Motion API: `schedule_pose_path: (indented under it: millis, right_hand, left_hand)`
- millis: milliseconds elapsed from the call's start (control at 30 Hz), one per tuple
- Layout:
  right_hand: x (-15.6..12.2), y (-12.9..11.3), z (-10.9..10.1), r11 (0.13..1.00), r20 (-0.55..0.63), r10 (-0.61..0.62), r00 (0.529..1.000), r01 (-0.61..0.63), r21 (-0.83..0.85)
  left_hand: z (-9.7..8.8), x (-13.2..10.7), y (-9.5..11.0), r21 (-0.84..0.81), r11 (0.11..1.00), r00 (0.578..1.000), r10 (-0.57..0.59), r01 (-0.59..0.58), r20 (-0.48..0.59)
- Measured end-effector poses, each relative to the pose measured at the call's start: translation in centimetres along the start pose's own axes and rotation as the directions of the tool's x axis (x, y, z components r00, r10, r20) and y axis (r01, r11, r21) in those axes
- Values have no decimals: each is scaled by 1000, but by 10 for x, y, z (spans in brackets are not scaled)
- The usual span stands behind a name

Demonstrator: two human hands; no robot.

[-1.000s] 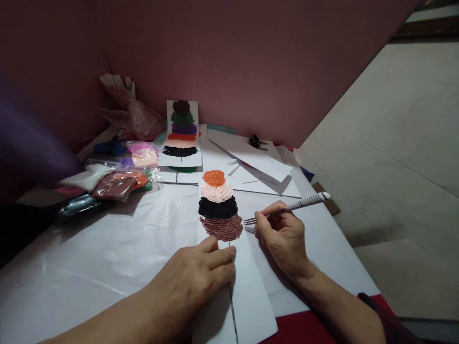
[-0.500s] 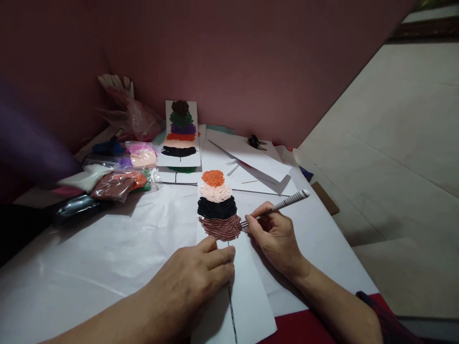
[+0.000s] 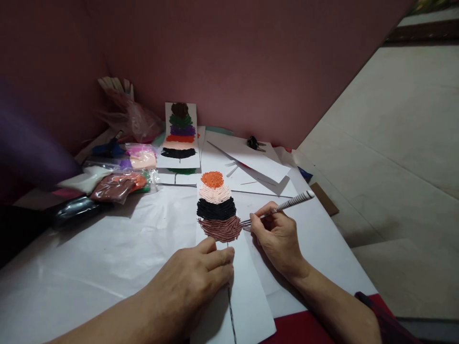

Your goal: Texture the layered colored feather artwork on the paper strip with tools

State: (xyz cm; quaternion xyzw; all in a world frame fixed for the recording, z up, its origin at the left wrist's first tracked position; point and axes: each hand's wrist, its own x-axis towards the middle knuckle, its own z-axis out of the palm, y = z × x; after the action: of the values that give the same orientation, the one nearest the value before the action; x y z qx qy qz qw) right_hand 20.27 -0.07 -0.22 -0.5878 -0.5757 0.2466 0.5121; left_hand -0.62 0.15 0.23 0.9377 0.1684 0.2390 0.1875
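Observation:
A fork (image 3: 294, 200) is pinched in my right hand (image 3: 278, 236), its tines at the right edge of a brown clay layer (image 3: 220, 229). That layer is scored with lines and sits on a white paper strip (image 3: 253, 296). Above it on the strip are a black layer (image 3: 216, 209), a pale pink layer (image 3: 215, 193) and an orange round (image 3: 212, 179), all textured. My left hand (image 3: 202, 267) lies across the strip just below the brown layer, fingers stretched out and pressing the paper. A dark drawn line (image 3: 231, 306) runs down the strip under it.
A finished-looking layered card (image 3: 179, 162) leans at the back. Bags of coloured clay (image 3: 114, 186) lie to the left, near a black packet (image 3: 77, 210). Folded white paper (image 3: 251, 160), thin sticks and keys (image 3: 254, 142) lie at the back right. The table edge drops off right.
My right hand and the fork have shifted slightly to the right, drawing the tines to the brown layer's edge. My left hand stays in place.

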Motion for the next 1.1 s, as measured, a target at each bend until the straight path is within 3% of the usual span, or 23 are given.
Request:
schedule_pose_path:
  millis: [167, 467, 767, 933, 1100]
  right_hand:
    - [0, 3, 0, 998, -71, -7, 997, 11, 57]
    - [5, 1, 4, 987, 48, 39, 998, -46, 154]
    - [9, 2, 4, 997, 110, 28, 993, -36, 67]
    - [10, 0, 4, 1000, 83, -5, 997, 7, -17]
    - [10, 3, 3, 1000, 34, 17, 999, -17, 21]
  left_hand:
    - [-1, 0, 1, 13, 1000, 1000, 5, -5, 6]
    - [0, 0, 0, 25, 1000, 1000, 0, -1, 21]
    - [2, 1, -1, 68, 997, 1000, 20, -20, 9]
    - [1, 0, -1, 53, 998, 1000, 27, -27, -5]
    - [2, -1, -1, 39, 999, 1000, 12, -12, 4]
